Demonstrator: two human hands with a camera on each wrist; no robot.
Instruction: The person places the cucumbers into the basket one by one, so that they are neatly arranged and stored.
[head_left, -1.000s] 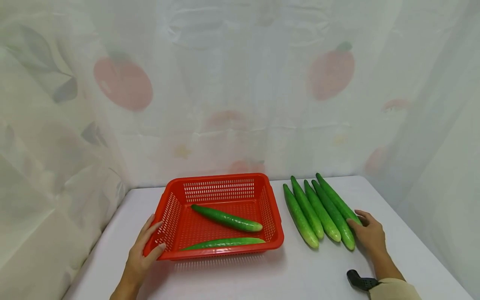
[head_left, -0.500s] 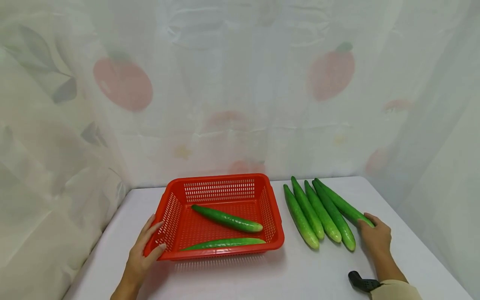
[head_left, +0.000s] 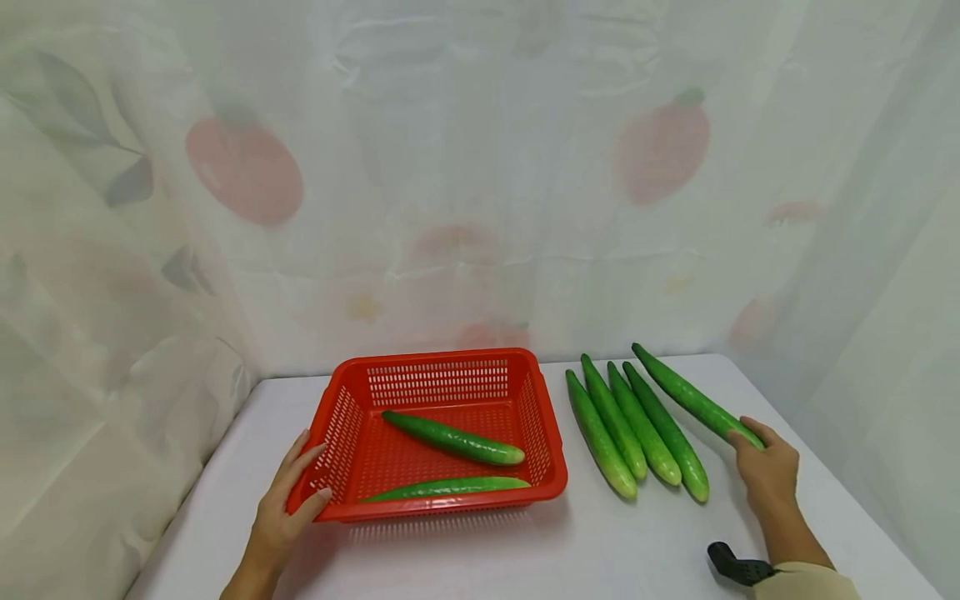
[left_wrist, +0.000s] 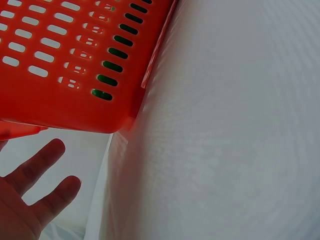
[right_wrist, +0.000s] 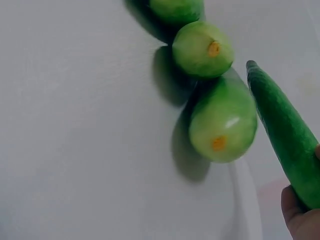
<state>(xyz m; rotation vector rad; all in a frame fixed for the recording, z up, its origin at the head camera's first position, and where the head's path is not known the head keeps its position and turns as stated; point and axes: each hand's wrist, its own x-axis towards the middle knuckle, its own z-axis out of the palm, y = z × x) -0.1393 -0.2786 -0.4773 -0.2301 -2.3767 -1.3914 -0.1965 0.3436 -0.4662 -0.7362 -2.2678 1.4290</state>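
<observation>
At the left end of the red basket [head_left: 420,510], my left hand [head_left: 273,521] holds the rim, its thumb and some fingertips over the edge. Two fingers [left_wrist: 37,167] of it spread beside the basket wall [left_wrist: 60,95] in the left wrist view. My right hand [head_left: 771,475] grips the pale end of a cucumber [head_left: 693,400], raised and slanting with its dark tip toward the back. The right wrist view shows that cucumber [right_wrist: 282,120] with the thumb and part of the hand [right_wrist: 305,220] around it.
Several cucumbers [head_left: 600,437] lie side by side on the white table [head_left: 600,558], right of the basket. Inside the basket are two more cucumbers [head_left: 450,437]. A printed curtain [head_left: 450,183] hangs behind. A black device [head_left: 738,567] sits at my right wrist.
My right hand has moved right with the outermost cucumber, which has come away from the row and now slants more. My left hand and the basket look unmoved.
</observation>
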